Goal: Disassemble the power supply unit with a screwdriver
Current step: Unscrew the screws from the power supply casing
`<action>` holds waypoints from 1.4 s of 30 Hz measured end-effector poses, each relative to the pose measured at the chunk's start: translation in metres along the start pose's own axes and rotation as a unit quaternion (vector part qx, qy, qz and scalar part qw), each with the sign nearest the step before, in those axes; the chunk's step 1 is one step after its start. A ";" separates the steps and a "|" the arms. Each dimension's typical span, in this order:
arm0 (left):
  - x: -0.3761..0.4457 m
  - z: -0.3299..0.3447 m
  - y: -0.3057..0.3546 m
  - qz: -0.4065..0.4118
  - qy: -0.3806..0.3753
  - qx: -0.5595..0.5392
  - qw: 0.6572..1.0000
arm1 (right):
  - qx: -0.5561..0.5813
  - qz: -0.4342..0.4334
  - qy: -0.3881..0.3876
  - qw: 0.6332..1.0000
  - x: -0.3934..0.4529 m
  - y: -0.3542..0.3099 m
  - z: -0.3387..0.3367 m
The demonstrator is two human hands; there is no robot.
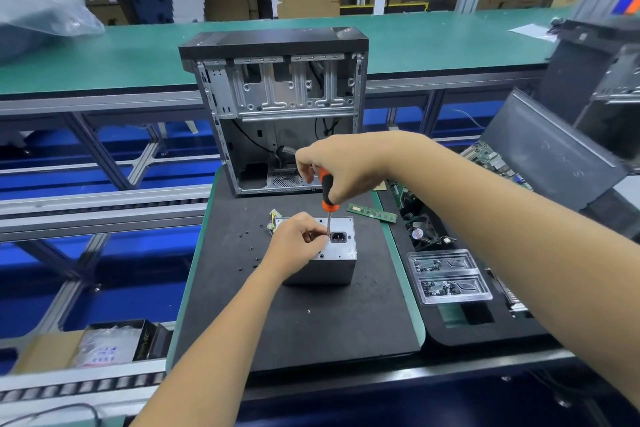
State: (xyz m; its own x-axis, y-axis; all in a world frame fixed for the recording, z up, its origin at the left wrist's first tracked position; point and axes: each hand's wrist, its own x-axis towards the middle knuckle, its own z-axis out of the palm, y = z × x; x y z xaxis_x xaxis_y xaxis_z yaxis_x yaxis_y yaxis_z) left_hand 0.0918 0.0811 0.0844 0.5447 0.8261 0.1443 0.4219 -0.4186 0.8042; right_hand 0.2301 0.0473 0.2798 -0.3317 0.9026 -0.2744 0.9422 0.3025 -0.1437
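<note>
Two hands meet over one small grey box a little below the middle of the frame, and the next move depends on how the tool lines up with it. Nearest, the left hand (300,238) reaches up from the lower left and rests on the top face of the power supply unit (325,262), its fingers curled and pinching at the lower end of the shaft just left of the black mains socket (338,237), apparently guiding the tip; whether it also holds a loose screw cannot be made out. The unit sits on the black mat (298,315) of the tabletop, socket face upward, with small dark screws (250,248) scattered on the mat to its left. Above it the screwdriver (326,199) stands nearly upright, its long axis running down onto that top face, tip hidden at the left fingertips beside the socket. The right hand (334,168), coming in from the right of the frame, is closed around the orange and black handle from above, directly over the unit. Judging by this, the tip must stay square to the face while the right hand turns. Farther back, at upper centre, stands the opened computer case (277,107), well apart from the work.
</note>
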 end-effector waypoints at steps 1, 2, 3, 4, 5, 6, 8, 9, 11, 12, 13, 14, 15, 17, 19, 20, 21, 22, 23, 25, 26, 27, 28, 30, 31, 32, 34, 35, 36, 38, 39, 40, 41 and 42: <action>0.000 0.000 0.000 -0.001 -0.001 0.000 1.000 | -0.011 0.010 0.011 1.000 0.000 -0.001 0.001; 0.000 0.000 0.000 -0.003 -0.002 -0.001 1.000 | -0.034 0.028 0.025 0.999 0.001 -0.002 0.002; 0.000 0.000 0.000 -0.006 -0.003 -0.003 1.000 | -0.063 0.054 0.037 0.996 0.002 -0.002 0.002; 0.000 0.001 -0.001 -0.009 -0.004 -0.004 1.000 | -0.097 0.076 0.044 0.991 0.002 -0.002 0.002; 0.000 0.001 -0.001 -0.010 -0.004 -0.004 1.000 | -0.127 0.084 0.050 0.987 0.002 -0.002 0.002; 0.000 0.000 -0.002 -0.009 -0.005 -0.002 1.000 | -0.136 0.082 0.051 0.986 0.003 -0.001 0.002; 0.001 0.000 -0.003 -0.004 -0.009 0.011 1.000 | -0.100 0.056 0.042 0.993 0.001 -0.001 0.000; 0.001 0.000 -0.003 -0.002 -0.009 0.016 1.000 | -0.072 0.032 0.037 0.996 0.000 -0.001 -0.002; 0.002 0.000 -0.004 -0.001 -0.009 0.018 1.000 | -0.019 -0.010 0.020 1.000 -0.002 -0.002 -0.004; 0.002 0.000 -0.004 -0.003 -0.010 0.016 1.000 | 0.004 -0.020 0.017 1.000 -0.003 -0.002 -0.005; 0.002 0.000 -0.004 -0.004 -0.011 0.013 1.000 | 0.017 -0.022 0.022 0.999 -0.004 -0.002 -0.004; 0.002 0.000 -0.004 -0.004 -0.010 0.012 1.000 | 0.019 -0.022 0.032 0.999 -0.003 -0.001 -0.003; 0.002 0.001 -0.004 -0.003 -0.008 0.012 1.000 | 0.013 -0.021 0.045 0.999 -0.002 0.000 -0.001; 0.002 0.001 -0.005 0.001 -0.007 0.008 1.000 | -0.004 -0.022 0.073 0.997 0.000 0.003 0.003; 0.003 0.001 -0.005 0.003 -0.010 0.006 1.000 | 0.003 -0.024 0.103 0.994 0.002 0.005 0.004; 0.003 0.001 -0.005 0.006 -0.012 0.011 1.000 | 0.009 -0.025 0.113 0.993 0.002 0.005 0.003; 0.003 0.001 -0.005 0.008 -0.013 0.017 1.000 | 0.014 -0.026 0.115 0.993 0.003 0.004 0.002; 0.003 0.001 -0.006 0.009 -0.013 0.024 1.000 | 0.017 -0.029 0.109 0.993 0.004 0.003 0.002; 0.004 0.002 -0.006 0.008 -0.013 0.029 0.999 | 0.017 -0.029 0.097 0.995 0.005 0.003 0.003; 0.005 0.003 -0.007 0.007 -0.017 0.041 0.999 | 0.006 -0.020 0.072 0.997 0.006 0.002 0.004; 0.006 0.003 -0.007 0.008 -0.021 0.048 0.999 | -0.012 -0.008 0.065 0.998 0.006 0.002 0.004; 0.007 0.003 -0.007 0.010 -0.025 0.054 0.998 | -0.041 0.014 0.066 0.997 0.006 0.001 0.004; 0.008 0.002 -0.007 0.012 -0.030 0.061 0.998 | -0.076 0.044 0.072 0.993 0.007 -0.001 0.003; 0.009 0.001 -0.008 0.017 -0.037 0.074 0.996 | -0.112 0.088 0.089 0.986 0.009 -0.005 0.003; 0.010 0.001 -0.009 0.019 -0.037 0.077 0.996 | -0.107 0.086 0.093 0.986 0.011 -0.006 0.004; 0.010 0.001 -0.010 0.019 -0.037 0.078 0.996 | -0.093 0.072 0.088 0.989 0.012 -0.006 0.005; 0.010 0.001 -0.010 0.019 -0.037 0.078 0.996 | -0.047 0.031 0.073 0.996 0.009 -0.006 0.003; 0.010 0.001 -0.009 0.018 -0.036 0.080 0.996 | -0.021 0.013 0.062 0.998 0.006 -0.005 0.001; 0.010 0.001 -0.009 0.018 -0.037 0.084 0.996 | 0.001 0.000 0.052 0.999 0.003 -0.005 -0.001; 0.010 0.000 -0.008 0.018 -0.041 0.089 0.995 | 0.024 -0.003 0.045 0.999 0.000 -0.005 -0.002; 0.010 0.000 -0.007 0.015 -0.043 0.088 0.995 | 0.023 0.005 0.051 0.998 0.000 -0.005 0.000; 0.011 0.000 -0.007 0.012 -0.044 0.086 0.995 | 0.010 0.022 0.058 0.998 0.000 -0.005 0.002; 0.011 0.000 -0.006 0.008 -0.045 0.087 0.995 | -0.013 0.043 0.071 0.997 0.001 -0.004 0.003; 0.011 0.001 -0.005 0.004 -0.045 0.094 0.995 | -0.035 0.059 0.079 0.994 0.001 -0.004 0.004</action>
State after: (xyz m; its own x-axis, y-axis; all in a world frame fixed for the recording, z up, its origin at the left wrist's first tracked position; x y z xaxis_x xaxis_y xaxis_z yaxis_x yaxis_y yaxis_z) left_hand 0.0962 0.0916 0.0819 0.6082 0.7886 0.0907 0.5405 -0.4951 0.6802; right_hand 0.2262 0.0461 0.2760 -0.2129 0.9682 -0.1312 0.9768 0.2079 -0.0507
